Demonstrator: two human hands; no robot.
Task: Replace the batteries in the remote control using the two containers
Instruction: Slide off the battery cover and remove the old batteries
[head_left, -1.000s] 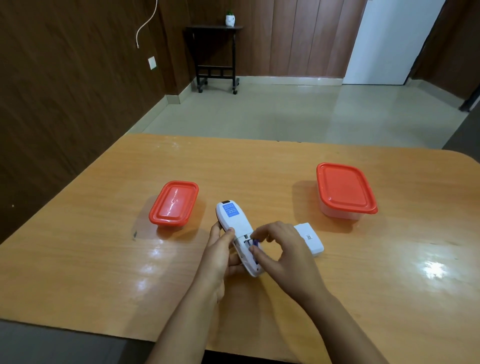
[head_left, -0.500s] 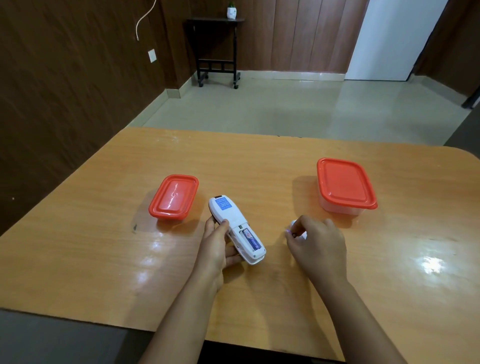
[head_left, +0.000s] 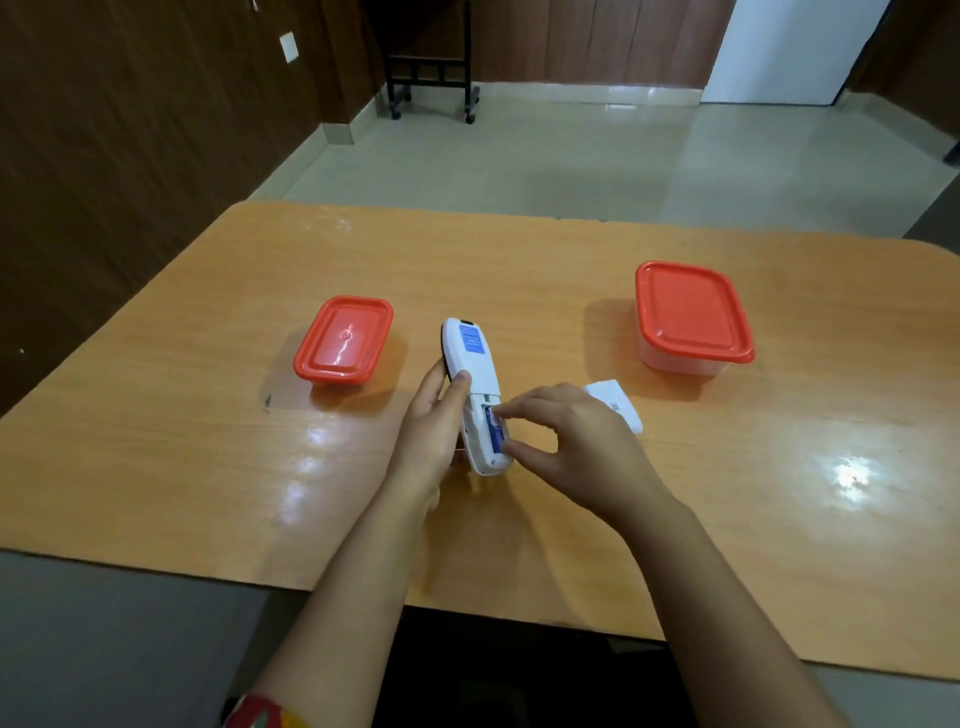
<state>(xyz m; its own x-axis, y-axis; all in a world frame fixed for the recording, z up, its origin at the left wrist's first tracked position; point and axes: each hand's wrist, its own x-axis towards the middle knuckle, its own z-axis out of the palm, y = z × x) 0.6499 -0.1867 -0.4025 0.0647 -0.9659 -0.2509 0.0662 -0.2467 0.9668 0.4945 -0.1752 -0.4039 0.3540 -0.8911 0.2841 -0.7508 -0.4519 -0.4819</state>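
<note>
A white remote control (head_left: 474, 364) lies back side up, held by my left hand (head_left: 434, 431) just above the wooden table (head_left: 208, 467). Its battery bay is uncovered and a blue battery (head_left: 494, 435) sits inside. My right hand (head_left: 576, 447) has its thumb and forefinger at the two ends of that battery. The white battery cover (head_left: 615, 406) lies on the table just right of my right hand. A small container with a red lid (head_left: 343, 340) stands left of the remote. A larger clear container with a red lid (head_left: 691, 317) stands at the right; both are closed.
The table's near edge runs just under my forearms. A dark wood-panelled wall is on the left, pale floor tiles lie beyond the table, and a black wheeled stand (head_left: 431, 78) is at the far wall.
My right hand went right to the battery cover and set it down, then came back to the battery bay. My left hand turned the remote more upright in view.
</note>
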